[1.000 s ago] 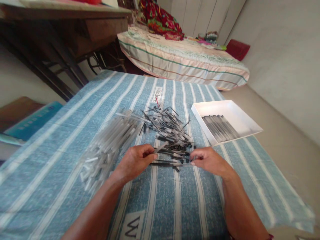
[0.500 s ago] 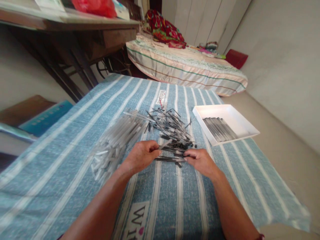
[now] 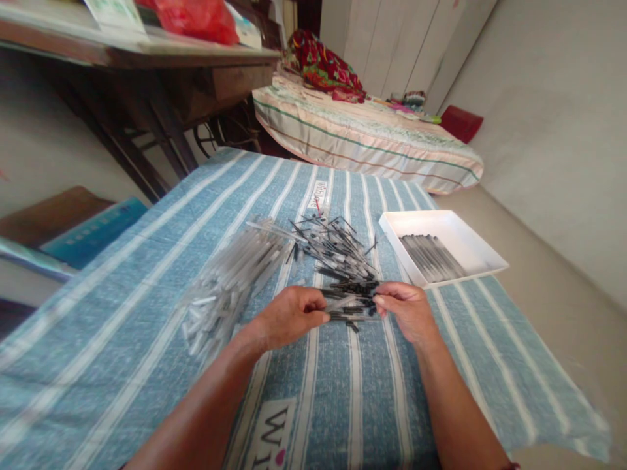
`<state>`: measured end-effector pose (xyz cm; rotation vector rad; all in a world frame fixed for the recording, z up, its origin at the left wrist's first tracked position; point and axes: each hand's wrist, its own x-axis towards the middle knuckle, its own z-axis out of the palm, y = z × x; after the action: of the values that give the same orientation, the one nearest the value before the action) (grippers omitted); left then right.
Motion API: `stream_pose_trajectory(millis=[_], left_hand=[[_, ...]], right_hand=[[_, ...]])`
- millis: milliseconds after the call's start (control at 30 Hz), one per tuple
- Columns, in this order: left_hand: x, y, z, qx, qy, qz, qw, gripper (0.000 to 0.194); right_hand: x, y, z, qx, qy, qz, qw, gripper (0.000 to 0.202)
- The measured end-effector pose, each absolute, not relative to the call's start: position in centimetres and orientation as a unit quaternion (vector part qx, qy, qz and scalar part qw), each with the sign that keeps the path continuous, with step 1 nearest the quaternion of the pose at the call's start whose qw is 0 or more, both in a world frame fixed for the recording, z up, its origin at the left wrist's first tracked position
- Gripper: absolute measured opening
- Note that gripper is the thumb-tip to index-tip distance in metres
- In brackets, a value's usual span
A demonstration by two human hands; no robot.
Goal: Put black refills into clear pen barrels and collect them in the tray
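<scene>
My left hand [image 3: 294,316] pinches the end of a clear pen barrel [image 3: 340,303] that points right. Opposite it, my right hand [image 3: 404,307] has thumb and fingertips pressed together on something too small to make out. Beneath and between them lie black caps and thin dark refills [image 3: 353,287]. Just beyond is a loose pile of pen parts [image 3: 337,245]. Clear barrels [image 3: 230,281] form a large heap on the left. A white box [image 3: 470,245] on the right holds a row of dark-tipped pens [image 3: 431,256].
A blue striped cloth [image 3: 161,365] covers the table. Behind stands a bed [image 3: 362,134] with a red floral bundle [image 3: 326,68]. At upper left is a wooden desk [image 3: 240,81] with a red bag [image 3: 196,19]; a blue box [image 3: 95,232] sits below it.
Both hands have shifted slightly to the right. The clear barrel in my left hand has turned from slanting upward to nearly level, pointing toward my right hand.
</scene>
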<state>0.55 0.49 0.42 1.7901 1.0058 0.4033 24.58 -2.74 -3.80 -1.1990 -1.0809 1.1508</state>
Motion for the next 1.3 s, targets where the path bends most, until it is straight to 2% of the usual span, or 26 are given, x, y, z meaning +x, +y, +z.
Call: stream_pose_trajectory(millis=[300,467,700,867,1067,1167,1300], left_hand=[[1.2,-0.1,0.4,0.734,0.411,0.140,0.522,0.014],[1.1,0.1,0.1,0.749,0.417,0.140,0.495,0.013],[1.0,0.2,0.3,0.775,0.432,0.120,0.445,0.016],[0.9,0.3,0.1,0.776,0.436,0.119,0.441,0.016],[0.9,0.4,0.1,0.772,0.449,0.120,0.434,0.016],[0.9,0.4,0.2,0.776,0.448,0.118,0.428,0.015],[0.9,0.5,0.1,0.781,0.439,0.117,0.429,0.015]], right_hand=[[24.0,-3.3,-3.8,-0.503,-0.486,0.505,0.505,0.014],[24.5,-2.7,-4.1,-0.609,-0.484,0.412,0.474,0.017],[23.6,-2.0,-4.5,-0.640,-0.568,0.333,0.395,0.025],[23.2,-1.5,-4.0,-0.644,-0.620,0.291,0.340,0.020],[22.4,-0.8,-3.5,-0.676,-0.673,0.187,0.236,0.015],[22.3,-0.6,-3.5,-0.671,-0.674,0.189,0.244,0.014],[23.1,-0.8,-3.9,-0.663,-0.639,0.264,0.286,0.022]])
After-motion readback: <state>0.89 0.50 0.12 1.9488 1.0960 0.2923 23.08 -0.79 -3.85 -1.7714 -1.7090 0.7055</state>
